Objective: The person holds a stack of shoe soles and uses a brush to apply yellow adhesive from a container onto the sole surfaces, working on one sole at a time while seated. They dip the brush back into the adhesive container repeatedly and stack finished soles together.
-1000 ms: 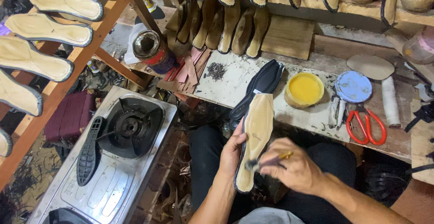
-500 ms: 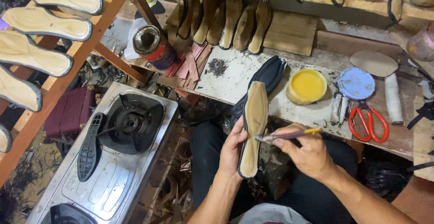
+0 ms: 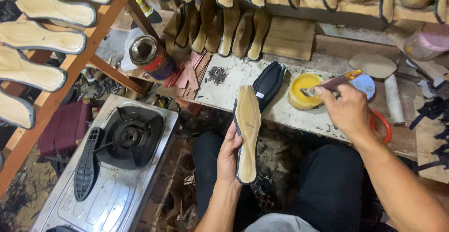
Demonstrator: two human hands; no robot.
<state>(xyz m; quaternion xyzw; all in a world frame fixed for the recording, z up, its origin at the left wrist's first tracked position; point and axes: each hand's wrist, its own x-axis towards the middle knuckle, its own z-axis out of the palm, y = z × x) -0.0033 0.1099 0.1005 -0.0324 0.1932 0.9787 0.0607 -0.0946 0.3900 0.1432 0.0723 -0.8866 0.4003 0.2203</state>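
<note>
Scuffed bench [image 3: 285, 115], tan tapered insole [image 3: 247, 134]

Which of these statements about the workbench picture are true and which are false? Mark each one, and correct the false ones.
1. The left hand holds a tan shoe sole. True.
2. The right hand holds scissors. False: it holds a brush.
3. The brush tip is at the yellow glue tub. True.
4. A black sole lies on the gas stove. True.
5. The stove burner is lit. False: no flame shows.
</note>
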